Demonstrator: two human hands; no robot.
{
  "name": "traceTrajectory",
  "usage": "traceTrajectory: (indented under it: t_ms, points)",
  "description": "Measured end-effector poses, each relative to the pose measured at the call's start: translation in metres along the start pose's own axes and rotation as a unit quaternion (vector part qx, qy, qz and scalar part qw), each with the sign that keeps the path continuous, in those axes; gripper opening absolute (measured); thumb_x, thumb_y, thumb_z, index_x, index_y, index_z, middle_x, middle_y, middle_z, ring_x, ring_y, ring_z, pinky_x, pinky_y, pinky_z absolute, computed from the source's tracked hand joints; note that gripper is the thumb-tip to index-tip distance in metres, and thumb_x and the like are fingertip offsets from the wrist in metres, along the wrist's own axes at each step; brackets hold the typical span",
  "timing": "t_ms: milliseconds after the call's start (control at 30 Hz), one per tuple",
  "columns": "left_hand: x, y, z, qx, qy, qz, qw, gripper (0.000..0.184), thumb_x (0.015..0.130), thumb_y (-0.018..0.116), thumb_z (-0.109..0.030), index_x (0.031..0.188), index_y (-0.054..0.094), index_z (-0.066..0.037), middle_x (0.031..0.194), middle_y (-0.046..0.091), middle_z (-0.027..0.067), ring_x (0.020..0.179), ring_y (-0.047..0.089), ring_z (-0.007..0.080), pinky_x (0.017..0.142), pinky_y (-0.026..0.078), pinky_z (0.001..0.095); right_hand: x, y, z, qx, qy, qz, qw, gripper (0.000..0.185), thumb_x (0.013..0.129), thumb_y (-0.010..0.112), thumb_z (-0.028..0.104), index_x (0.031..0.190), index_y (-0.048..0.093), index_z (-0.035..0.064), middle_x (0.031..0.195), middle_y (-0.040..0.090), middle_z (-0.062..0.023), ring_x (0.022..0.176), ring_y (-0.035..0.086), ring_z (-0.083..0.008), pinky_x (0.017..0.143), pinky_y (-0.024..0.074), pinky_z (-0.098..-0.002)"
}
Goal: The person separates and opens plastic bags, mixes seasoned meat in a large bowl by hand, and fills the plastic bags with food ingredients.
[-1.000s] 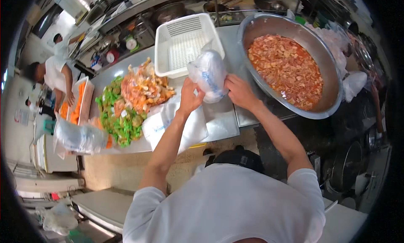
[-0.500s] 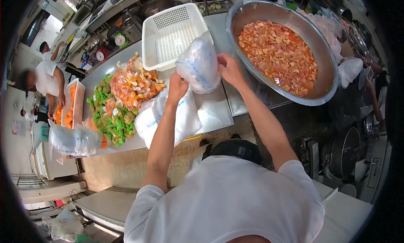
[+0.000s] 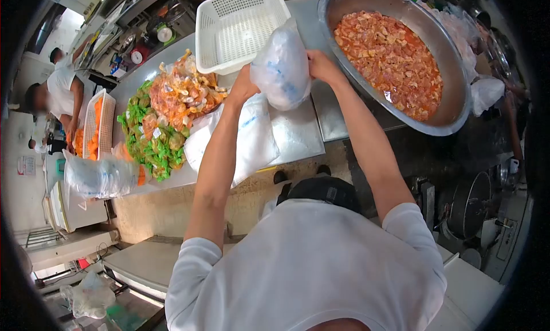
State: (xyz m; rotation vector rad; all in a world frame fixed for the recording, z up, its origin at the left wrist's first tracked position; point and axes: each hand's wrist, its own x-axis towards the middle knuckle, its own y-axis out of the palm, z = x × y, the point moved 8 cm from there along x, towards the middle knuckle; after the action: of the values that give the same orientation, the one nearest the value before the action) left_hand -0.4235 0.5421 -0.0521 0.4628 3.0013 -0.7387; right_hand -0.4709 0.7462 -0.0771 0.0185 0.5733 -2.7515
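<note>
A puffed-out clear plastic bag (image 3: 282, 67) with blue print hangs upright between my hands, over the metal table. My left hand (image 3: 245, 83) is closed on its left edge. On the opposite edge, my right hand (image 3: 324, 66) pinches the plastic. The bag hides some of my fingertips. Below it lies a stack of flat plastic bags (image 3: 249, 137), partly behind my left forearm. Just behind my hands stands a white perforated basket (image 3: 226, 30) with nothing in it. To the right of my right hand is a large metal basin (image 3: 458, 110) of cut, reddish marinated meat (image 3: 395, 62).
Left on the table (image 3: 292, 137) are filled bags with orange contents (image 3: 183, 96) and green-tied bags (image 3: 152, 133). Beyond them are a basket of orange pieces (image 3: 106, 125) and a bundle of plastic bags (image 3: 103, 175). A co-worker in white (image 3: 64, 93) stands at the far left.
The bag has shifted slightly right and up with both hands still on it, and looks rounder. The view has tilted a little, so the basket and basin sit higher.
</note>
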Motion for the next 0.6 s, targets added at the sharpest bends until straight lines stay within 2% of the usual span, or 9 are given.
traceTrajectory:
  t_ms: [33,100,167,233,333,400,467,533,600]
  points:
    - [-0.005,0.002,0.006,-0.029,-0.007,-0.017,0.999,0.031,0.083,0.062,-0.017,0.107,0.064,0.002,0.083,0.068,0.0111,0.069,0.064,0.0168,0.056,0.052,0.0298,-0.004,0.010,-0.012,0.038,0.070,0.040,0.996,0.020,0.090,0.055,0.008,0.102,0.071,0.0038,0.079,0.070,-0.0081,0.067,0.065,-0.0174,0.058,0.0511,-0.0315]
    - [-0.008,0.006,0.008,-0.083,-0.012,-0.054,0.995,0.028,0.084,0.060,-0.017,0.104,0.065,0.002,0.076,0.066,0.0091,0.060,0.061,0.0143,0.048,0.049,0.0279,-0.006,0.014,-0.015,0.022,0.086,0.062,0.994,0.018,0.090,0.058,0.010,0.101,0.071,0.0048,0.080,0.069,-0.0069,0.069,0.065,-0.0167,0.059,0.0517,-0.0314]
    - [-0.010,0.006,0.008,-0.091,-0.021,-0.059,0.994,0.026,0.085,0.059,-0.019,0.099,0.065,0.001,0.074,0.066,0.0083,0.062,0.062,0.0147,0.048,0.049,0.0280,-0.004,0.012,-0.019,0.042,0.095,0.052,0.993,0.018,0.090,0.059,0.014,0.102,0.070,0.0049,0.083,0.069,-0.0062,0.071,0.064,-0.0162,0.060,0.0520,-0.0312]
    - [-0.015,0.015,0.016,-0.101,-0.049,-0.064,0.992,0.024,0.085,0.060,-0.021,0.095,0.065,0.001,0.074,0.066,0.0074,0.064,0.063,0.0149,0.050,0.050,0.0283,-0.004,0.005,-0.033,0.103,0.102,0.004,0.989,0.020,0.091,0.060,0.018,0.104,0.067,0.0041,0.086,0.069,-0.0058,0.073,0.064,-0.0160,0.061,0.0517,-0.0311]
    - [-0.048,0.028,0.029,-0.158,-0.100,-0.083,0.979,0.025,0.085,0.064,-0.025,0.090,0.063,-0.001,0.073,0.066,0.0077,0.068,0.065,0.0167,0.054,0.051,0.0306,-0.044,-0.011,-0.063,0.242,0.115,-0.251,0.930,0.018,0.096,0.059,0.024,0.101,0.064,0.0080,0.084,0.067,-0.0017,0.070,0.062,-0.0118,0.060,0.0505,-0.0289]
    - [-0.090,0.036,0.024,-0.244,-0.119,-0.086,0.959,0.027,0.085,0.066,-0.028,0.088,0.060,-0.001,0.071,0.066,0.0104,0.068,0.066,0.0201,0.058,0.052,0.0338,-0.083,-0.002,-0.071,0.307,0.103,-0.251,0.912,0.016,0.096,0.059,0.022,0.104,0.061,0.0087,0.088,0.067,-0.0019,0.075,0.062,-0.0108,0.062,0.0502,-0.0269]
    - [-0.115,0.008,0.094,0.097,-0.099,-0.203,0.969,0.032,0.085,0.069,-0.030,0.087,0.058,-0.001,0.071,0.066,0.0160,0.068,0.066,0.0291,0.064,0.052,0.0396,-0.123,0.009,-0.085,0.304,0.136,-0.220,0.917,0.014,0.097,0.058,0.021,0.100,0.061,0.0084,0.085,0.066,-0.0018,0.072,0.061,-0.0094,0.061,0.0497,-0.0252]
    - [-0.158,0.017,0.086,0.300,-0.141,-0.189,0.925,0.033,0.086,0.069,-0.031,0.084,0.056,0.000,0.072,0.065,0.0193,0.069,0.065,0.0363,0.063,0.049,0.0439,-0.148,0.030,-0.104,0.285,0.172,-0.150,0.931,0.016,0.097,0.058,0.021,0.102,0.062,0.0067,0.084,0.066,-0.0018,0.070,0.059,-0.0078,0.061,0.0488,-0.0237]
    - [-0.176,0.022,0.108,0.266,-0.126,-0.229,0.928,0.026,0.088,0.066,-0.027,0.087,0.059,-0.002,0.073,0.066,0.0183,0.069,0.064,0.0383,0.061,0.048,0.0460,-0.164,0.059,-0.100,0.245,0.198,-0.071,0.946,0.017,0.095,0.060,0.019,0.104,0.062,0.0056,0.082,0.065,-0.0018,0.070,0.058,-0.0081,0.061,0.0486,-0.0244]
